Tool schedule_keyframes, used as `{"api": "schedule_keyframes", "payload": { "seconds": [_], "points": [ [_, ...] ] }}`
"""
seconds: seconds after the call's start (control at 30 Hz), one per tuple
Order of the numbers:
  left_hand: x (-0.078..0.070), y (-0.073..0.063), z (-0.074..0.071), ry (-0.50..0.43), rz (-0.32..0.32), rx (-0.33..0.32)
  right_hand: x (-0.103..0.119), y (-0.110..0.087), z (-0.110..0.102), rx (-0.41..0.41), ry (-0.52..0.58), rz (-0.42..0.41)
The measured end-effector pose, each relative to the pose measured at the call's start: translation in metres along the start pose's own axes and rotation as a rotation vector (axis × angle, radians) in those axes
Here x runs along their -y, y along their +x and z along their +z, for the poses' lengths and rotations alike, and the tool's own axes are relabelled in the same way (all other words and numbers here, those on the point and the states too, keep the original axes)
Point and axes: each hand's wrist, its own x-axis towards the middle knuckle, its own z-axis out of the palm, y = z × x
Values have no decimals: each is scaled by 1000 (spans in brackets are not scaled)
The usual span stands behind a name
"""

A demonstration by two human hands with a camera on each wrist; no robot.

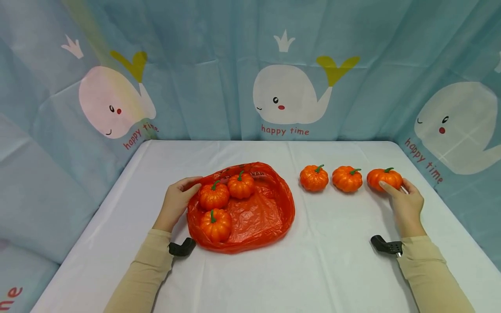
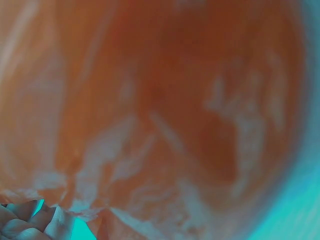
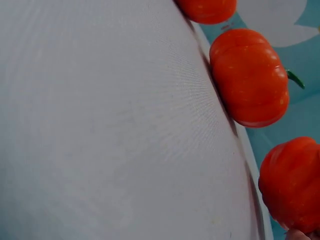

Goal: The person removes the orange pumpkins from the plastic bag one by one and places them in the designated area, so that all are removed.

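Note:
A red plastic bag (image 1: 258, 215) lies wide open on the table, its rim rolled into a ring. Three small orange pumpkins sit in its left half: one at the back (image 1: 241, 187), a second pumpkin (image 1: 214, 198) at the left and a third pumpkin (image 1: 216, 227) in front. My left hand (image 1: 175, 203) pinches the bag's left rim; the bag's side fills most of the left wrist view. At the right, my right hand (image 1: 408, 206) grips the outermost pumpkin (image 1: 381, 177) of a row, thumb in front. That pumpkin (image 3: 292, 187) stands at the lower right of the right wrist view.
Two more pumpkins stand in the row, a middle one (image 1: 347, 180) and a left one (image 1: 314, 179), between bag and right hand. A white cloth covers the table (image 1: 274, 278). Behind it hangs a blue curtain (image 1: 211, 100) with whale prints.

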Motion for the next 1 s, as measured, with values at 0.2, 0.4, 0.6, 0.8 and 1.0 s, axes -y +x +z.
{"api": "schedule_keyframes", "payload": {
  "seconds": [0.2,0.4,0.6,0.8,1.0],
  "points": [
    [-1,0,0,-4,7,-5,1,4,0,-9,-86,32],
    [-1,0,0,-15,4,-5,2,5,-3,7,-109,50],
    [-1,-3,-1,-9,-15,5,1,3,-6,32,-84,68],
    [-1,-5,-1,-5,-15,10,1,5,-8,47,-112,80],
    [0,-3,-1,6,-2,11,3,5,-9,62,-127,77]
  ]
}}
